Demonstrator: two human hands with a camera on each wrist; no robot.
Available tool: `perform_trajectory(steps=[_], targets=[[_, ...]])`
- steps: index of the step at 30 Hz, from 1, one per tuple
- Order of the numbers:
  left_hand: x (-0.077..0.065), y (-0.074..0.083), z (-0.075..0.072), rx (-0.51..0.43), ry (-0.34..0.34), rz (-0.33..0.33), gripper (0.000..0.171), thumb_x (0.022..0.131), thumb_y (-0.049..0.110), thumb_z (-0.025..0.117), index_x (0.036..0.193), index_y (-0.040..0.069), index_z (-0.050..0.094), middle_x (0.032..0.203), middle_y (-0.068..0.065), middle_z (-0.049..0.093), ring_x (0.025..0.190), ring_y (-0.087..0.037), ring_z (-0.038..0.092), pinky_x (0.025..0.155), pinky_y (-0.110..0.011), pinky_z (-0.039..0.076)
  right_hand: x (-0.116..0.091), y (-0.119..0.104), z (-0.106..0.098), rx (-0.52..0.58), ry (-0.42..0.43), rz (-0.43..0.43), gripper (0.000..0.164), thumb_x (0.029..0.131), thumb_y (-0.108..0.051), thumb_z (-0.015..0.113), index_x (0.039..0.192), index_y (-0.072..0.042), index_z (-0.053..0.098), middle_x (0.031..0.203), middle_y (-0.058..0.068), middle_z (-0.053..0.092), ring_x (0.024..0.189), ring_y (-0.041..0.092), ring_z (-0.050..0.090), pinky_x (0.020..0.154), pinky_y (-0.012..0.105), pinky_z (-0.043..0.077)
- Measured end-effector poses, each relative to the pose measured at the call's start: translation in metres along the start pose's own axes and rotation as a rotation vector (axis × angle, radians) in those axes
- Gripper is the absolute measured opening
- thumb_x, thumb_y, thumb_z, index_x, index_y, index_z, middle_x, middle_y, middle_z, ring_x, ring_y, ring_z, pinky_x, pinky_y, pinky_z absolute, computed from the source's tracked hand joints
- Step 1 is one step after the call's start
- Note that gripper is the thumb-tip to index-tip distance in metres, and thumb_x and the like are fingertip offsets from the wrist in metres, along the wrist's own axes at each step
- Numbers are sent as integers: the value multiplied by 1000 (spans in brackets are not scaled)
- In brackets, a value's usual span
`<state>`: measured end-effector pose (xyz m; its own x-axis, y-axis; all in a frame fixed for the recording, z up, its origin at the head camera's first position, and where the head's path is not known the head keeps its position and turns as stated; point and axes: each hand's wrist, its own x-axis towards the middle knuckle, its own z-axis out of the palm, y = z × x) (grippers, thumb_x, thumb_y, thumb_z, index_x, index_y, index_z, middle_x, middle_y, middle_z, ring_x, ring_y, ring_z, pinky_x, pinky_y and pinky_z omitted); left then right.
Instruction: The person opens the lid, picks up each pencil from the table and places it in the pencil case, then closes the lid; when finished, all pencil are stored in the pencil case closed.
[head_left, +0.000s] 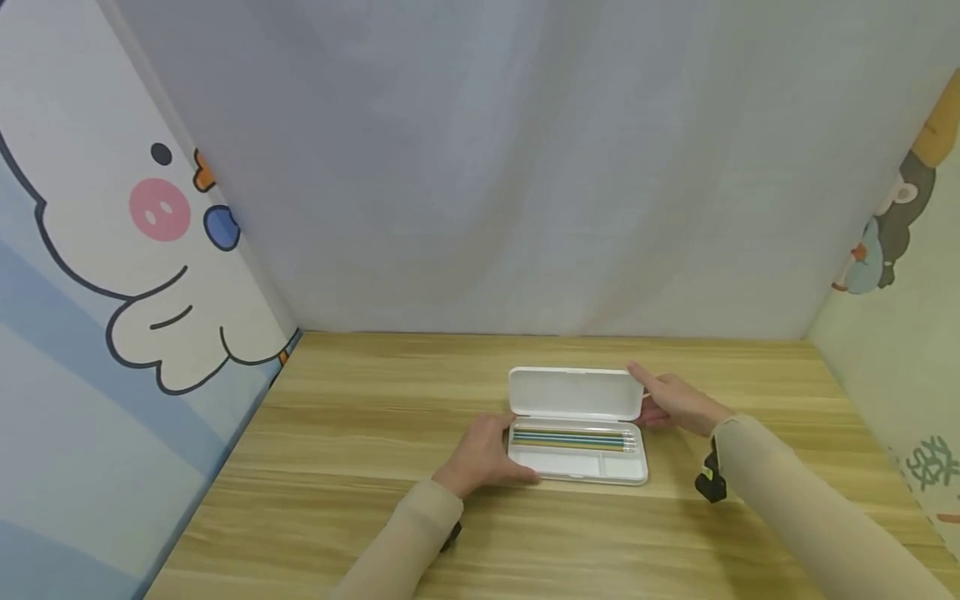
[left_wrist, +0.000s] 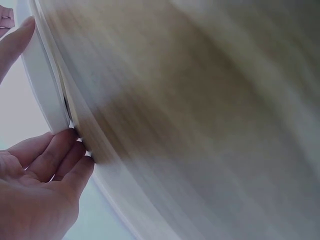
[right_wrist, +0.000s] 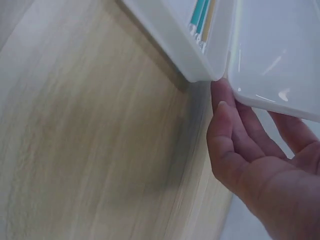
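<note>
A white pencil case [head_left: 577, 479] lies on the wooden table with its hinged lid [head_left: 573, 393] raised at the back. Several pencils [head_left: 573, 439], green, blue and yellowish, lie side by side in its rear compartment; the front compartments hold nothing visible. My left hand [head_left: 480, 457] spans the case's left end, thumb at the front edge and fingers at the back corner. At the other end, my right hand [head_left: 678, 402] touches the lid. In the right wrist view, the fingers [right_wrist: 257, 132] reach behind the lid, beside the hinge corner.
The wooden table [head_left: 360, 400] runs back to a grey curtain [head_left: 480, 183]. Panels with cartoon prints stand at the left [head_left: 90, 275] and right [head_left: 885, 333]. Black devices are worn on both wrists.
</note>
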<state>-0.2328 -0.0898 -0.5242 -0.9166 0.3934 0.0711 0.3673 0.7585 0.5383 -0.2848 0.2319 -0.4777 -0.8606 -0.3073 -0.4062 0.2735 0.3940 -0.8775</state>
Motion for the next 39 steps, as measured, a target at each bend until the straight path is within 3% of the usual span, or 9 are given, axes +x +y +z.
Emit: perform_trajectory(steps=[16,24,32,39], targets=[[1,0,1,-26,13,13,79,53,49,90,115,8,65,103,3,65,95,-14,55,91,-34,44,-3,7,-2,41,-5,-58,77,96,-57,41,119,16,51,101,18,65,94,28,64,83,38,50],[-1,0,1,-7,-3,-33,83,53,51,89,119,7,63,108,0,64,104,-20,55,95,-37,42,-6,14,-1,-10,-9,-110,73,98,-51,42,122,17,52,108,19,64,100,28,62,87,35,49],[-1,-1,2,-17,21,-41,95,52,52,89,125,0,58,116,-7,62,109,-24,54,96,-38,41,-13,19,-4,-69,-95,-200,63,101,-44,40,126,13,52,131,27,50,116,37,52,96,45,42],[1,-4,2,26,25,-53,103,50,57,88,127,-2,56,122,-11,58,114,-27,51,98,-39,40,-19,24,-5,-97,-153,-258,49,102,-35,44,119,7,62,129,25,53,117,36,52,94,49,42]])
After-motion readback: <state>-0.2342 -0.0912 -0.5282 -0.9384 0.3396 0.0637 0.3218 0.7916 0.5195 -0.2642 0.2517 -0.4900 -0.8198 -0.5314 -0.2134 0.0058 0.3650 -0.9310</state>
